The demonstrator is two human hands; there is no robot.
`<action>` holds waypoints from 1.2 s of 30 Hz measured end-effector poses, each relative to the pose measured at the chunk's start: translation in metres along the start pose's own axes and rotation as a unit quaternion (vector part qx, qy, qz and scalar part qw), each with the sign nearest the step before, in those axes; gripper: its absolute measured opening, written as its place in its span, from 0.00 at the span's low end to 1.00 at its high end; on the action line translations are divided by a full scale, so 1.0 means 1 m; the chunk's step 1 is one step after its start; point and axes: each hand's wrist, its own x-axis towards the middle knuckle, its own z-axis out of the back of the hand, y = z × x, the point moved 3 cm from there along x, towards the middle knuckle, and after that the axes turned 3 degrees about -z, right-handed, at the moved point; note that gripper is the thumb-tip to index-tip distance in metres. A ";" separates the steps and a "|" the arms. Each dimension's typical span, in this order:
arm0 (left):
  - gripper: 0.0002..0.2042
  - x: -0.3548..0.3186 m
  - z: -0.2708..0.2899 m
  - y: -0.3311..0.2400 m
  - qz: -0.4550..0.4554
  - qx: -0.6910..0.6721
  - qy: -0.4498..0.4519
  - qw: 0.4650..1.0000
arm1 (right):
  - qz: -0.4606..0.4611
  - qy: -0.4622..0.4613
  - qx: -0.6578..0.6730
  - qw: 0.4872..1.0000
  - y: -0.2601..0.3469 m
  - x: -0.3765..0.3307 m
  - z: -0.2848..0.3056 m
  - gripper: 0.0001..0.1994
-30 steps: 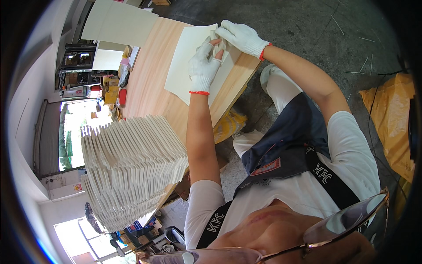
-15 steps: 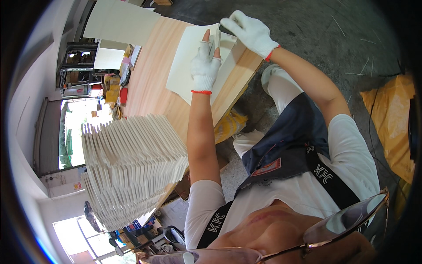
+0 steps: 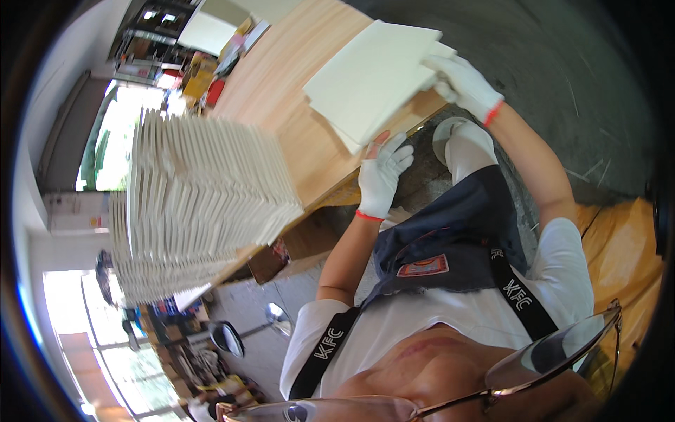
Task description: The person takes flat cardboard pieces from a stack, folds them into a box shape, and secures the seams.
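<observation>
Two or so white paper-like sheets [image 3: 380,74] lie overlapping, slightly askew, on the wooden table [image 3: 302,141]. My right hand [image 3: 467,88], in a white knitted glove with a red cuff, is at their right edge, its fingers bent round the edge of a lower sheet. The fingertips there are partly hidden. My left hand [image 3: 382,179], gloved alike with bare fingertips showing, is just off the sheets' near corner. Its fingers are apart and loosely bent, palm turned up, with nothing seen in them.
A tall stack of folded white sheets [image 3: 204,190] stands at the table's left end. Boxes and packets [image 3: 200,77] line the far side. Under the table is a cardboard box [image 3: 309,235]. Yellow-orange sheeting [image 3: 619,246] lies at the right.
My left hand has come off the top of the sheets toward me, to their near corner. My right hand has moved from above the far edge onto the sheets' right edge. The view has shifted.
</observation>
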 end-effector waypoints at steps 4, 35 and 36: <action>0.31 -0.014 0.004 -0.024 0.052 -0.299 -0.086 0.949 | -0.045 0.013 0.002 0.999 -0.001 -0.041 0.020 0.09; 0.20 -0.097 0.043 -0.430 -0.354 -0.080 -0.262 0.894 | -0.051 0.239 -0.065 0.967 -0.008 -0.098 0.003 0.23; 0.21 -0.097 0.041 -0.429 -0.349 -0.084 -0.264 0.895 | -0.053 0.237 -0.058 0.968 -0.009 -0.098 0.004 0.23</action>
